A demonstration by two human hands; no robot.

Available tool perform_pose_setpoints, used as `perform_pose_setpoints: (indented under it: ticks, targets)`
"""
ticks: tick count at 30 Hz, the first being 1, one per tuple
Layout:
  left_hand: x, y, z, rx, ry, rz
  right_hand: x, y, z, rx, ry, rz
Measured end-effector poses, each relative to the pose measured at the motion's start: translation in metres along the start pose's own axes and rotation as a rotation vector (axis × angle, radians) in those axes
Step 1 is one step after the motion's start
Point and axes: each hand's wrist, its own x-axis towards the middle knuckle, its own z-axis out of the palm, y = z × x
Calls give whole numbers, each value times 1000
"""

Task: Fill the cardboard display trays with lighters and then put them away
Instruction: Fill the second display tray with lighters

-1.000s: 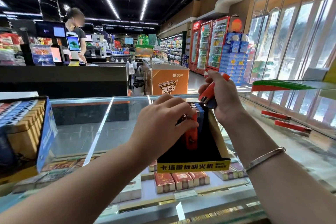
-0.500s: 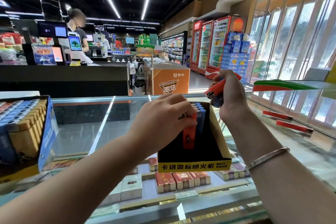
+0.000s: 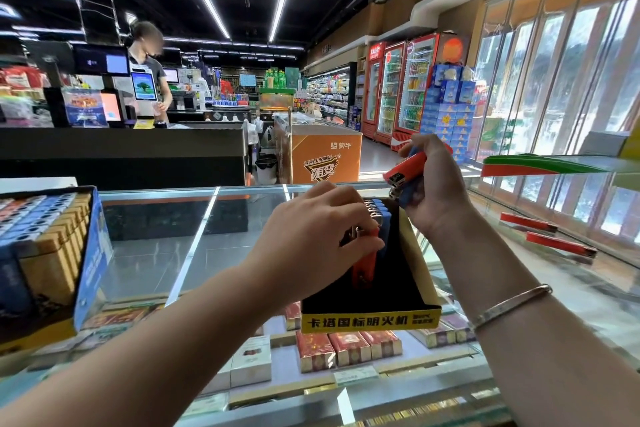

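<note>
On glass bench, cardboard tray [image 3: 369, 319] mostly unfilled, few lighters at back; left hand [image 3: 313, 239] pinches red lighter [image 3: 363, 265] into tray, right hand [image 3: 433, 184] grips spare lighters [image 3: 405, 172].
</note>
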Motion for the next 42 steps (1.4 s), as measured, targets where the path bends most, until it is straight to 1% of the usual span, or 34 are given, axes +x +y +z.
perform_pose_setpoints:
  ticks: [4,7,9,14,18,23,27,29,30,31,32,35,36,37,38,40,42]
  targets:
    - [-4,-3,-1,-50,6,-1,-1,0,-1,-7,-77,63]
    - [-4,-5,-4,-80,98,-32,-1,0,-1,50,-148,95]
    - [-3,-6,-6,-79,166,-32,-1,-1,0,52,-222,83]
    - [0,-9,-7,125,228,87,-6,-3,5,86,-406,70]
    - [0,-11,-8,167,277,137,-10,-4,7,52,-528,51]
    - [0,-9,-13,129,378,202,-15,-7,5,-37,-681,27]
    - [2,-6,-17,43,437,148,-14,-7,2,-33,-796,118]
    - [3,-7,-17,-11,462,118,-12,-7,1,-59,-833,113]
    - [3,-7,-17,-56,470,86,-11,-8,1,-73,-824,93]
    - [4,-7,-18,-121,478,40,-10,-9,0,-89,-780,60]
    - [5,-7,-18,-195,490,-9,-9,-9,0,-120,-701,5]
    - [7,-7,-20,-401,515,-109,-3,-6,-4,-294,-356,-237]
    - [8,-7,-20,-452,508,-139,-1,-4,-4,-345,-255,-290]
    - [9,-7,-20,-490,497,-181,1,-2,-5,-382,-190,-311]
    - [9,-7,-19,-518,481,-226,2,-1,-6,-406,-158,-305]
    - [10,-6,-16,-548,438,-302,5,3,-7,-441,-162,-253]
    - [14,-3,-14,-534,367,-321,7,7,-6,-486,-182,-213]
